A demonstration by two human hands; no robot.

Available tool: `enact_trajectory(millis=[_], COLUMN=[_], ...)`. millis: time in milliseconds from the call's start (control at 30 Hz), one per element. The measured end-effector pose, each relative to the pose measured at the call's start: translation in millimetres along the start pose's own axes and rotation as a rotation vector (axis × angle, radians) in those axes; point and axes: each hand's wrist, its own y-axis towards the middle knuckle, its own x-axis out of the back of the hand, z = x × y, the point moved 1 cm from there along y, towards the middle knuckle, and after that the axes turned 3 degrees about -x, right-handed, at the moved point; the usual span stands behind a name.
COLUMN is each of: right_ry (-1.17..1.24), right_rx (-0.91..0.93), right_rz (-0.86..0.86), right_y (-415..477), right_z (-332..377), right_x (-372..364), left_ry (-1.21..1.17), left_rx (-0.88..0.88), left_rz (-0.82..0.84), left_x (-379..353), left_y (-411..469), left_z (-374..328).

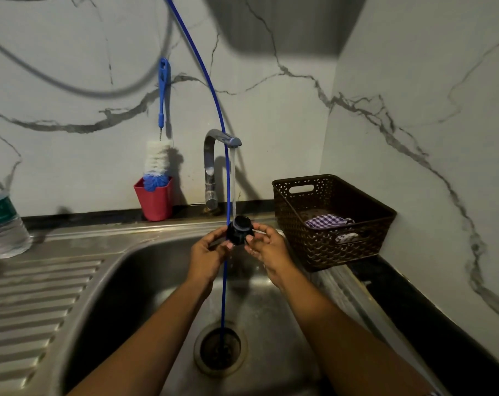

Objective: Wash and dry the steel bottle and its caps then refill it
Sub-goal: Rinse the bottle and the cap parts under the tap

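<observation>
A black bottle cap (239, 230) is held over the steel sink (133, 284), right under the water running from the tap (214, 167). My left hand (206, 257) grips the cap's left side with curled fingers. My right hand (266, 247) pinches its right side with thumb and fingertips. The steel bottle is not in view.
A thin blue tube (226, 252) hangs down past the cap into the drain (220, 348). A brown basket (331, 221) holding a checked cloth (328, 220) stands at the right. A red cup (154, 200) with a bottle brush (158, 164) sits behind the sink; a plastic water bottle (2, 221) stands left.
</observation>
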Motion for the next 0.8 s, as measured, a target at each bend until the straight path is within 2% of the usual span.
enact_trajectory(millis=[167,333,633,800], right_ry=[0.025,-0.014,-0.099,-0.239], right_rx=[-0.048,-0.085,0.023,0.124], right_rz=[-0.079,-0.075,-0.091,-0.093], right_y=[4,4,5,9], right_z=[-1,-4,0,-1], right_x=[0,-2,-12,-16], left_ry=[0.016,0.009,-0.048,-0.105], left_rx=[0.02,0.023,0.073,0.141], left_rz=[0.057,0.042,-0.021,-0.048], left_x=[1,0,2,3], left_y=[1,-1,0,0], left_z=[5,3,3,5])
